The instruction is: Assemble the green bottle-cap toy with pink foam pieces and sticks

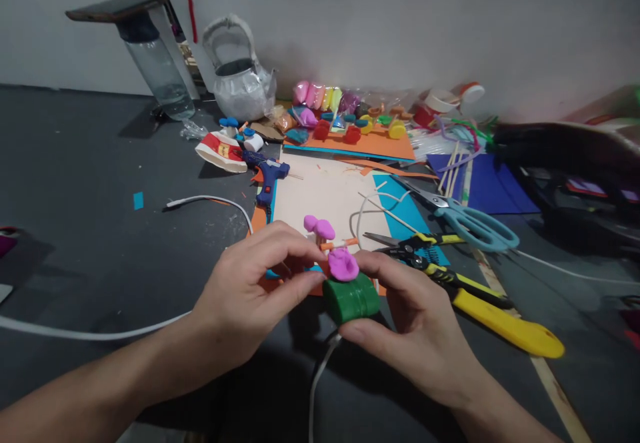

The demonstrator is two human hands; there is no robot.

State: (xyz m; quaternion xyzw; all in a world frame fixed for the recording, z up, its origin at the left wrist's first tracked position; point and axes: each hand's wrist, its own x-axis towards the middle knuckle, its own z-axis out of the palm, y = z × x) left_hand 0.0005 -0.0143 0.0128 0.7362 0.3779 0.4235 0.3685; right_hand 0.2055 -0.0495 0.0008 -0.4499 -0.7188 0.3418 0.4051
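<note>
Between my hands is a small clay model, with a dark green cylinder (351, 297) at the bottom and a cupped lump of pink modelling clay (343, 265) pressed on its top. Behind the lump, more pink clay blobs (320, 227) and a thin orange-and-white stick (340, 244) stick out. My right hand (407, 319) is closed around the green cylinder, thumb below and index finger by the pink clay. From the left, my left hand (265, 283) pinches at the model's side with thumb and index fingertips; the exact contact is partly hidden.
A blue glue gun (270, 175) lies beyond my left hand. To the right are blue-handled scissors (473, 223), black-and-yellow pliers (425, 246) and a yellow-handled tool (510, 323). Behind stand a silver kettle (237, 93), a water bottle (160, 73) and bagged coloured clay (325, 97).
</note>
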